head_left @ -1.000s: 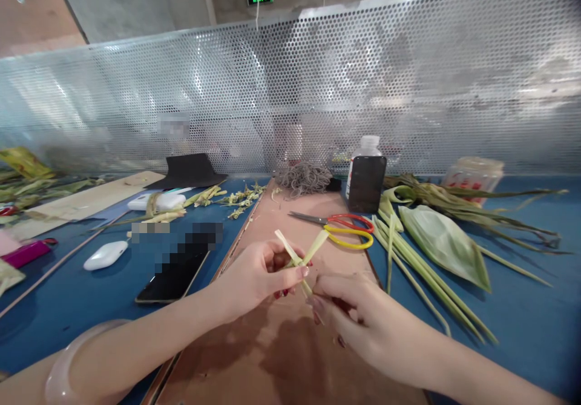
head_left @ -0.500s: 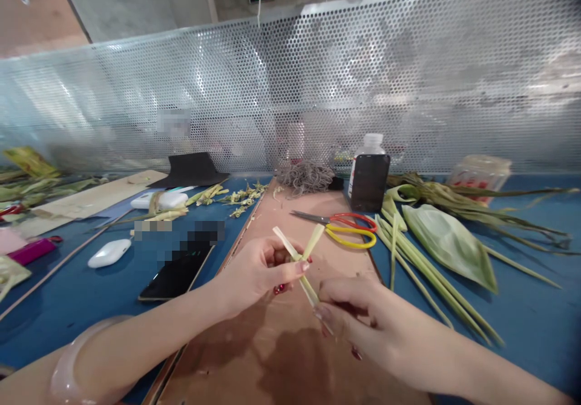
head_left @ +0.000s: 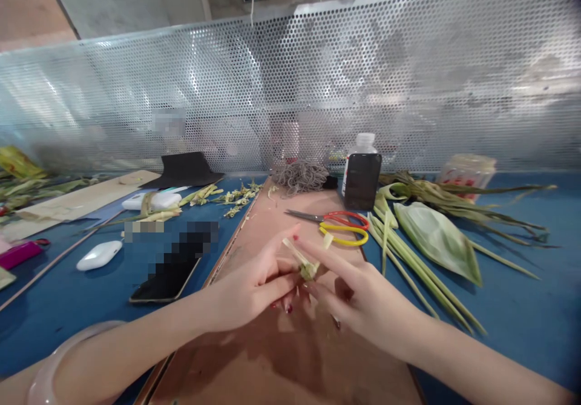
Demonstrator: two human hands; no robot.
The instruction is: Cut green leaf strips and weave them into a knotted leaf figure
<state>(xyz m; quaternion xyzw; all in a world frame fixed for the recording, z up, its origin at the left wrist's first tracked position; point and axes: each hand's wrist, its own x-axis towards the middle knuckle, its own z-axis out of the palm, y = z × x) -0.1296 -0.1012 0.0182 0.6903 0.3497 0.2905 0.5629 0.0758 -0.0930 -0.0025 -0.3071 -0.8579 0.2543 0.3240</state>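
Over the wooden board, a pale green leaf strip point(head_left: 308, 270) is bunched into a small knot with short ends sticking out. My left hand point(head_left: 267, 278) is closed on it from the left, thumb against the knot and the other fingers partly hidden beneath. From the right, my right hand point(head_left: 363, 290) meets it, the index finger stretched across the upper ends and the thumb at the knot's lower side. Just beyond the fingers lie scissors point(head_left: 336, 220) with one red and one yellow handle loop.
Long green stalks point(head_left: 417, 260) and a broad leaf point(head_left: 438, 241) lie at right, near dried leaves and a plastic jar point(head_left: 469, 175). A dark bottle point(head_left: 362, 175) and grey cord point(head_left: 299, 177) stand behind. At left are a phone point(head_left: 167, 281) and a white case point(head_left: 100, 255).
My right hand has moved up from the strip's lower end to the knot, its index finger now extended. The strip's crossed ends are less spread. The view has shifted slightly.
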